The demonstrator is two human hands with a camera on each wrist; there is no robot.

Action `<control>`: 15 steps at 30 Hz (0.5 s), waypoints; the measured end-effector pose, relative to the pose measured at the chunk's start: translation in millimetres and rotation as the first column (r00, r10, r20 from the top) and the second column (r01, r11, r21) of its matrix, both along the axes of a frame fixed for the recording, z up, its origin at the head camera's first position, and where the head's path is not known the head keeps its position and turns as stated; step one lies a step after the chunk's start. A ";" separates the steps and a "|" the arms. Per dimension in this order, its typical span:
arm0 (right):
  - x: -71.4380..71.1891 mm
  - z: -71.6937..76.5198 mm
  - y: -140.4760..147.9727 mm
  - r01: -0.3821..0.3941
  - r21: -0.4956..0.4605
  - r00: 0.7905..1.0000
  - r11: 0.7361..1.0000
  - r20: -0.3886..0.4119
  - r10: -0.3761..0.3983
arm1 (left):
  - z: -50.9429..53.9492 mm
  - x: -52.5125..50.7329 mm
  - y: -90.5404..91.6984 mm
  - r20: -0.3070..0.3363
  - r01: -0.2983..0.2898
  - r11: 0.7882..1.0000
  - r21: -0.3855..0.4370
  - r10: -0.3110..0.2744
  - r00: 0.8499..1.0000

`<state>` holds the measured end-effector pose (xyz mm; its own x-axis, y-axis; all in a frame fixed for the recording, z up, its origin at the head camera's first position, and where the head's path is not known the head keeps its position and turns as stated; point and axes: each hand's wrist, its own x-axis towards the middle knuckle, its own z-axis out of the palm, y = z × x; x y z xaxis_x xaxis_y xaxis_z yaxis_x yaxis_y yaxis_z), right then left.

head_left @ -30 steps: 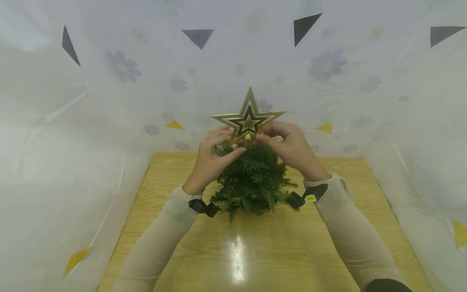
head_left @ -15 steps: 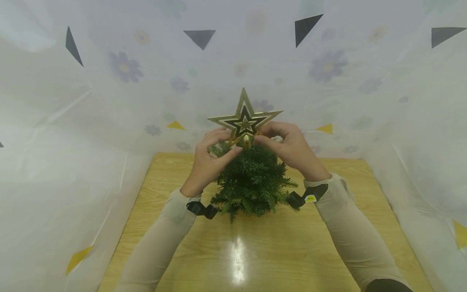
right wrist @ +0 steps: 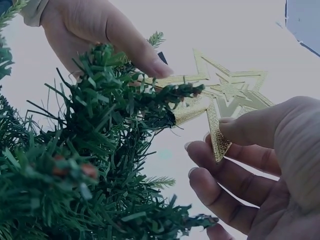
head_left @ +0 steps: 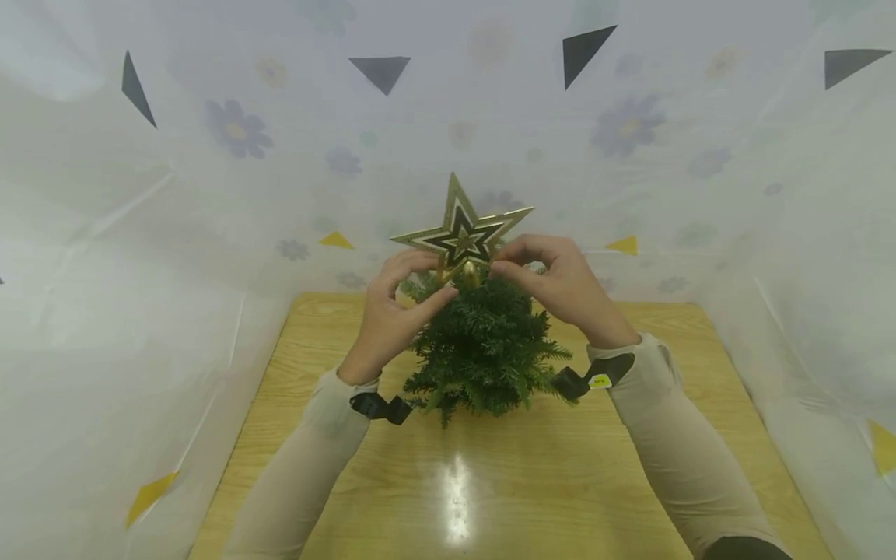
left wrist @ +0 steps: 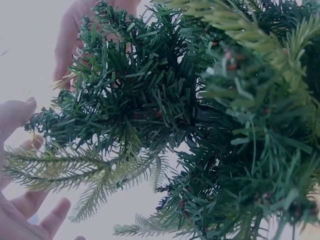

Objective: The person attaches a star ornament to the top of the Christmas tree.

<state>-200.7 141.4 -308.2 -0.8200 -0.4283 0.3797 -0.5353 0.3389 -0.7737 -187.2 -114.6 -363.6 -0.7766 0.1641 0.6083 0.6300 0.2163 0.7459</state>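
A gold star tree topper (head_left: 463,239) leans to the left at the top of a small green Christmas tree (head_left: 486,350). My right hand (head_left: 556,276) pinches its lower right point between thumb and fingers, plain in the right wrist view on the gold star (right wrist: 227,90). My left hand (head_left: 395,311) holds the lower left point, thumb in front and fingers partly behind the star. Branches hide part of that grip in the left wrist view, where the left hand (left wrist: 25,190) has its lower fingers spread. The star's gold socket (head_left: 470,274) sits at the treetop; how far it covers the tip is hidden.
The tree stands on a wooden table (head_left: 532,482). A pale flowered sheet (head_left: 448,101) encloses the back and sides, with dark and yellow triangles on it. Fir branches (right wrist: 100,165) spread close to both wrists.
The star has shifted left and tilted, its left point dropping. My left hand has moved slightly left and down with it, while the right hand has stayed nearly in place.
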 end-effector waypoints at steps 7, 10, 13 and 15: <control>1.4 -1.7 4.7 0.017 0.027 1.000 0.999 0.001 -0.017 | -1.5 3.6 -4.4 -0.017 0.023 1.000 0.008 -0.023 1.000; 1.1 -3.4 8.4 0.030 0.031 1.000 0.999 -0.002 -0.030 | -1.6 5.5 -6.5 -0.015 0.033 0.999 0.013 -0.033 0.999; 1.2 -3.9 13.0 0.033 0.022 0.999 0.999 -0.001 -0.033 | -2.4 7.0 -9.3 -0.005 0.036 0.999 0.006 -0.036 0.999; 1.7 -3.8 16.4 0.039 0.016 0.999 0.999 0.002 -0.039 | -3.1 7.5 -11.2 -0.002 0.040 0.999 0.008 -0.040 0.999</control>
<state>-199.1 157.8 -312.0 -0.8370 -0.4020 0.3713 -0.5197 0.3714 -0.7694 -179.8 -125.8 -366.8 -0.7682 0.1900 0.6114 0.6396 0.1847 0.7462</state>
